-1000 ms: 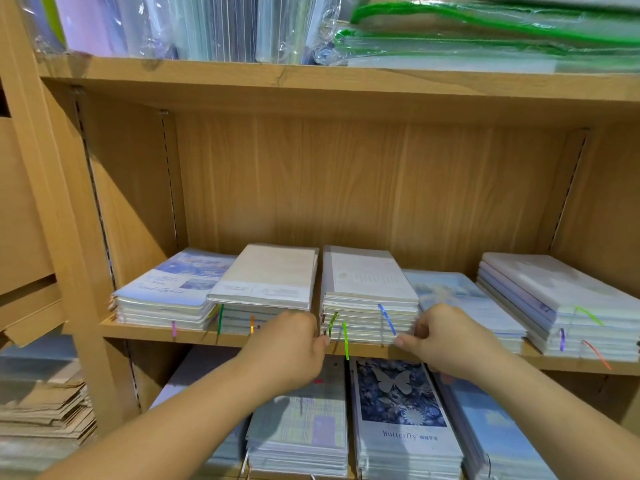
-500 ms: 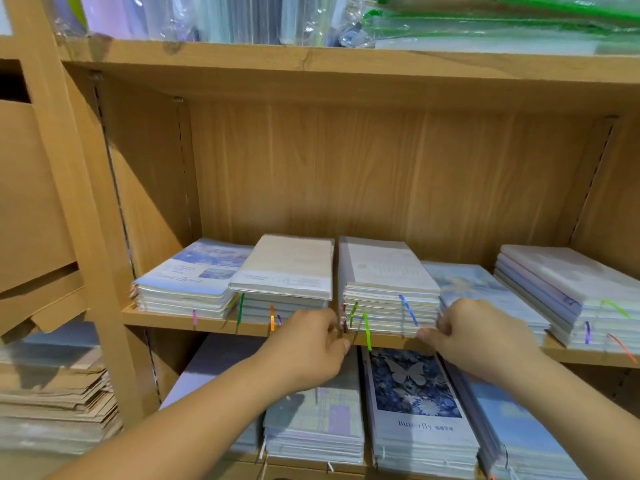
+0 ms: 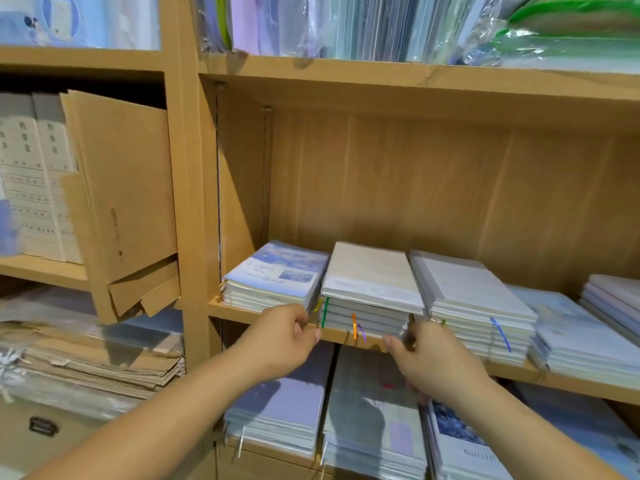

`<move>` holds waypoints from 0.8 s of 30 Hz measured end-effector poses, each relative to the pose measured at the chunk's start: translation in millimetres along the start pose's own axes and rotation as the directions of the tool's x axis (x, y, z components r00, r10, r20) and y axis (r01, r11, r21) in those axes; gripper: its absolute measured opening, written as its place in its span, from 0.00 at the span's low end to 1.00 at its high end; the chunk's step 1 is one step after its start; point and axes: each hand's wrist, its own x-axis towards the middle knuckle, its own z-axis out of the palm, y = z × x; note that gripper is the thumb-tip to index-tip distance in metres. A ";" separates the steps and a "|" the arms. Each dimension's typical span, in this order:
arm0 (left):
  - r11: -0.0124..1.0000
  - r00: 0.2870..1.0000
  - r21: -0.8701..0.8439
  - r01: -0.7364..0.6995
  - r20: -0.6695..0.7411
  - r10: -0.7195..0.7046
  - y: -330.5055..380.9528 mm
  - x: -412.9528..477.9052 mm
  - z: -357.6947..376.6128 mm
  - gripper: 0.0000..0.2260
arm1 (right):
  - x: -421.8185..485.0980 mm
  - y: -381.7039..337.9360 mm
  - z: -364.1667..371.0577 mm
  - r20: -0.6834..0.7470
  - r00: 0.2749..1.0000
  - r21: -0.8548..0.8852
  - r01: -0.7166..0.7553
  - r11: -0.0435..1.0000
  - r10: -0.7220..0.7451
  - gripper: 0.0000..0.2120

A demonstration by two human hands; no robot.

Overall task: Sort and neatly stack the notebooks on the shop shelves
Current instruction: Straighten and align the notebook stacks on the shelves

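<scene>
Notebooks (image 3: 273,275) lie in five flat stacks along the middle shelf (image 3: 235,311), and you're on the cream-covered stack (image 3: 370,278), centre frame. Your left hand (image 3: 280,337) is curled at its left front corner; whether it truly grips, I can't tell. Your right hand (image 3: 433,362) pinches the right front corner, thumb in front, fingers tucked into the gap beside the grey stack (image 3: 474,292). Green, orange and purple ribbons (image 3: 354,327) dangle off the front. Lower right, a blue cover (image 3: 453,431) reads "Butterf", the rest hidden by your arm.
</scene>
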 end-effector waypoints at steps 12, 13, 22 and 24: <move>0.996 0.999 -0.086 -0.026 -0.032 0.024 3.3 11.1 26.6 0.11 | 7.1 10.9 27.1 -0.248 0.969 0.067 0.025 0.997 -0.007 0.20; 0.996 0.999 -0.080 -0.030 -0.042 0.026 3.3 10.3 27.4 0.11 | 6.9 11.8 26.8 -0.239 0.971 0.076 0.020 0.997 -0.001 0.20; 0.977 0.989 -0.159 -0.143 -0.056 0.135 6.2 7.4 -8.5 0.14 | -1.8 5.2 -11.1 0.019 1.000 0.306 -0.023 0.952 0.018 0.23; 0.976 0.980 -0.111 -0.188 -0.083 0.179 10.5 8.7 -14.4 0.21 | -8.8 2.4 -20.3 -0.059 0.998 0.354 0.025 0.935 -0.005 0.20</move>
